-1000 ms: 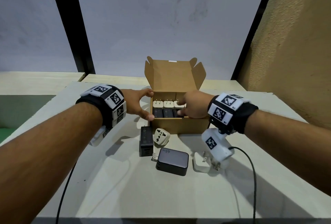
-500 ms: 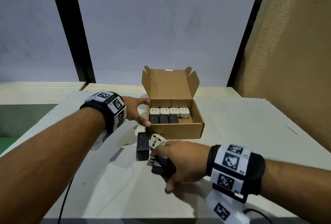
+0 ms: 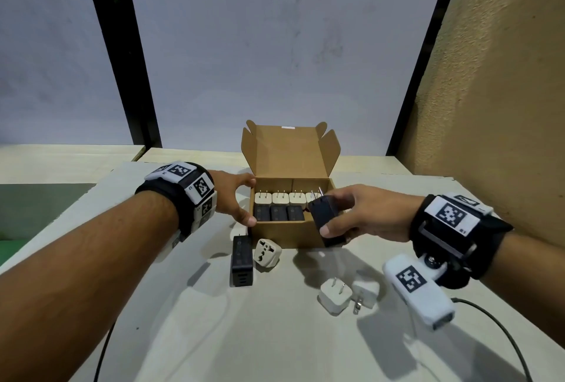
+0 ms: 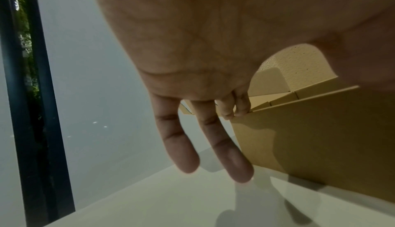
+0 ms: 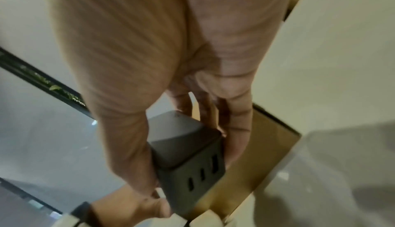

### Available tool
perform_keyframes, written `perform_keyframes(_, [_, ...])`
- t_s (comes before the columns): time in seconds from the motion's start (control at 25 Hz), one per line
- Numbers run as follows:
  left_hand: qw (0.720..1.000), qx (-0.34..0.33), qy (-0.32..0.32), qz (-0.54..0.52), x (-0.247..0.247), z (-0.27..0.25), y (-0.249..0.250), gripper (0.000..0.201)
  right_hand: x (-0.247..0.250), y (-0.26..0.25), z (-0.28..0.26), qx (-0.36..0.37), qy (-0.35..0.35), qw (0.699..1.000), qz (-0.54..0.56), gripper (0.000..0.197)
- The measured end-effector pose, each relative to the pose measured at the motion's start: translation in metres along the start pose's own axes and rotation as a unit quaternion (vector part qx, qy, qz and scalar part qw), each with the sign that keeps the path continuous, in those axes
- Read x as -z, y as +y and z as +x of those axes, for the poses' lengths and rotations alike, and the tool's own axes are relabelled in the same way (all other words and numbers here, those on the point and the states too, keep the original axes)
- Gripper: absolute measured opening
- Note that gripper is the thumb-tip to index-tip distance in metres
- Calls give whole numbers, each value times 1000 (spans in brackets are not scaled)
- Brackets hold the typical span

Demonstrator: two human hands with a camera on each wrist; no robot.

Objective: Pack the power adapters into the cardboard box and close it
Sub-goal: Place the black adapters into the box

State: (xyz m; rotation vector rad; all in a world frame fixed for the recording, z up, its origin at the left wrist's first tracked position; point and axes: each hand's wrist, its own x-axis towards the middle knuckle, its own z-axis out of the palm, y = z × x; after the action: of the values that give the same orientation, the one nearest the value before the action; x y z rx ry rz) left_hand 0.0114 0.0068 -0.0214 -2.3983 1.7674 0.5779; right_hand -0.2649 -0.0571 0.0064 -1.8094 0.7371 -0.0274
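1. The cardboard box [image 3: 284,233] stands mid-table [image 3: 214,335], lid up behind.
2. In it: four adapters [image 3: 289,198] in a back row, three adapters [image 3: 278,213] before them.
3. Before the box's left corner lie a slim adapter [image 3: 242,261] and, just right of it, a travel adapter [image 3: 267,252].
4. Two plug adapters [image 3: 348,294] lie farther right, nearer the person.

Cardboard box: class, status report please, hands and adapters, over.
Left hand steadies cardboard box, lid open. Right hand holds dark adapter at its near right corner. Nothing in the way.
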Motion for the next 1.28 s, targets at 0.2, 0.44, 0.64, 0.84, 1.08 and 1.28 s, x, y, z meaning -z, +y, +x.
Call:
perform_keyframes(0.2, [1000, -3, 0, -1, 1, 0, 0, 110, 2, -3, 17, 3, 103, 994, -38, 44])
perform_keyframes(0.44, [1000, -21, 4, -8, 1, -3, 0, 103, 10, -8, 42, 18, 213, 974, -75, 52])
perform_keyframes(0.64, [1000, -20, 5, 4, 1, -2, -1, 103, 4, -10, 59, -21, 230, 943, -241, 36])
perform_keyframes(0.84, [1000, -22, 4, 8, -1, 0, -5, 107, -4, -13, 72, -55, 189, 885, -421, 39])
perform_keyframes(1.08, [1000, -27, 7, 5, -3, 1, -6, 107, -7, -4, 83, -83, 128, 868, -473, 42])
perform_keyframes(1.28, [999, -29, 13, 9, -3, 0, -5, 106, -6, -2, 88, -93, 80, 858, -499, 54])
